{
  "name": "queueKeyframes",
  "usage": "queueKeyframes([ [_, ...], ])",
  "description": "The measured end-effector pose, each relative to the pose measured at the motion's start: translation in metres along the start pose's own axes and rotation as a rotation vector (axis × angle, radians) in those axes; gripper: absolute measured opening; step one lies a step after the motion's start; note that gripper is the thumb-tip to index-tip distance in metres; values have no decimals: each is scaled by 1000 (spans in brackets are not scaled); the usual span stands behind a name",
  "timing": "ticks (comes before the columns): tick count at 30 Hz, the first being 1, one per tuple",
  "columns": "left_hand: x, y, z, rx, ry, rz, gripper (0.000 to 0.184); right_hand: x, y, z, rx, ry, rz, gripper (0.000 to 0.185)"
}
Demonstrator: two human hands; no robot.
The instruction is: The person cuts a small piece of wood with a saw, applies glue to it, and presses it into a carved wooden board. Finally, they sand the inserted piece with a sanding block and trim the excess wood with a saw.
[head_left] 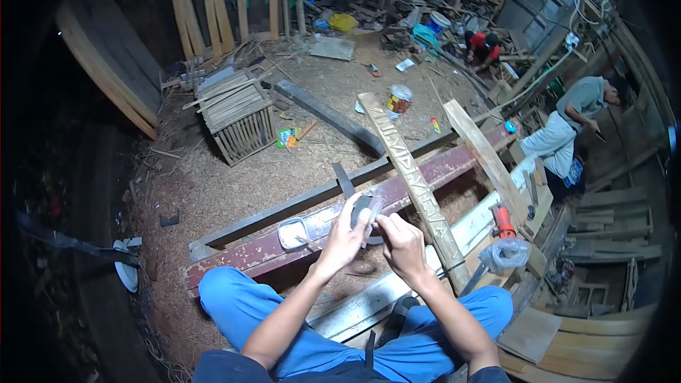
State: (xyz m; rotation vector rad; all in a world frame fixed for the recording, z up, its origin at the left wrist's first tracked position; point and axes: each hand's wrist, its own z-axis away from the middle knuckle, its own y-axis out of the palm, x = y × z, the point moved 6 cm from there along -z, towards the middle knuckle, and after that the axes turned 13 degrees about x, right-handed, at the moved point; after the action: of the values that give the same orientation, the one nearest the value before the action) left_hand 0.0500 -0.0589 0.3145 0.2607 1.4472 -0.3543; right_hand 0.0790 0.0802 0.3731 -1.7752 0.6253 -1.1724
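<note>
My left hand is raised above the dark red beam, its fingers wrapped around a small dark object with a ridged or meshed face. Pale, partly see-through material shows beside that object, too blurred to name. Close by on the right, my right hand has its thumb and fingers pinched together near the pale material. What sits in that pinch is hidden. A white-rimmed tub rests on the red beam, left of my left hand, with a thin stick leaning out of it.
A carved plank and a plain plank lie across the beams. At right are a red power tool and a plastic bag. A slatted crate and a bucket stand beyond. Two people are farther off.
</note>
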Motion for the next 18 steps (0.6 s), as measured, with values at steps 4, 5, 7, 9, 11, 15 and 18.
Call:
queueKeyframes([
  [4, -2, -1, -9, 4, 48, 77, 50, -13, -21, 5, -309, 173, -180, 11],
  [5, -6, 1, -10, 14, 75, 127, 50, -16, -26, 9, -342, 180, -266, 12],
  [7, -9, 3, -7, 33, 91, 172, 50, -8, -33, 9, -317, 118, -236, 9],
  [9, -15, -4, -6, 14, 155, 213, 52, -1, -43, 1, -336, 59, -195, 8],
  [11, -17, -10, -5, -15, 143, 193, 58, -2, -42, -9, -342, -25, -165, 8],
  [15, -30, -8, 3, -28, 59, 250, 68, -17, -25, -19, -320, -34, -282, 9],
  [18, -23, -10, 1, -173, 144, -176, 64, -5, -21, -26, -252, -149, -216, 9],
])
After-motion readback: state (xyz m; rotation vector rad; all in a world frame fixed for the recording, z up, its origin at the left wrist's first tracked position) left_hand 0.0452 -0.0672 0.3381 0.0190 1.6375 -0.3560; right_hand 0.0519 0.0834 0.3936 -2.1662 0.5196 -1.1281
